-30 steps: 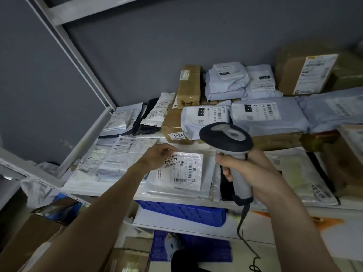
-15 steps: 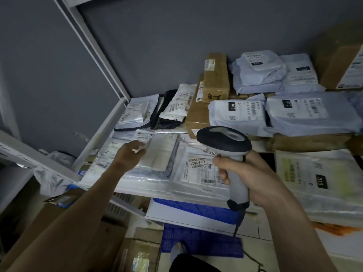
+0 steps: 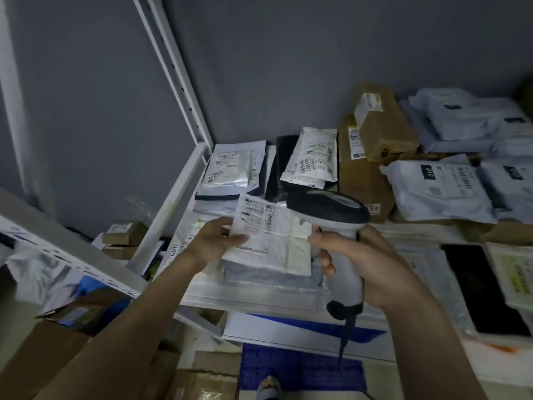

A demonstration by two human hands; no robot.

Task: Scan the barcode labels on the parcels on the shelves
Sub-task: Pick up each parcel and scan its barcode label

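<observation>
Left hand [image 3: 219, 241] grasping the left edge of a white flat parcel [image 3: 277, 246], thumb laid across its printed barcode label [image 3: 256, 223], fingers under the edge. Parcel lifted and tilted toward the camera above a clear plastic mailer [image 3: 259, 290] on the white metal shelf [image 3: 184, 186]. Right hand [image 3: 366, 267] clenched around the pale grey grip of a handheld barcode scanner [image 3: 331, 215]; dark scanner head just beside the parcel's upper right corner, facing away from the camera, black cable [image 3: 343, 342] hanging from the grip's base.

Back left of the shelf: silver-white mailer [image 3: 230, 168] lying flat, a black pouch [image 3: 282, 166] beside it, a small white labelled packet [image 3: 314, 157] leaning against the pouch. Centre back: tall brown cardboard box [image 3: 357, 174], with a second brown parcel [image 3: 383, 122] resting tilted on top. To the right: pale blue-grey poly mailers [image 3: 441, 186] stacked against the grey wall [image 3: 288, 53], labels facing up, print too blurred to read. Far right front: a dark flat item [image 3: 478, 287] inside a clear bag.

Below the shelf: blue plastic crate [image 3: 302, 368], brown cartons [image 3: 207, 379], a foot [image 3: 268, 388] at the bottom edge. Left: a second shelf rail [image 3: 66, 249] with crumpled plastic bags [image 3: 40, 275] beneath.
</observation>
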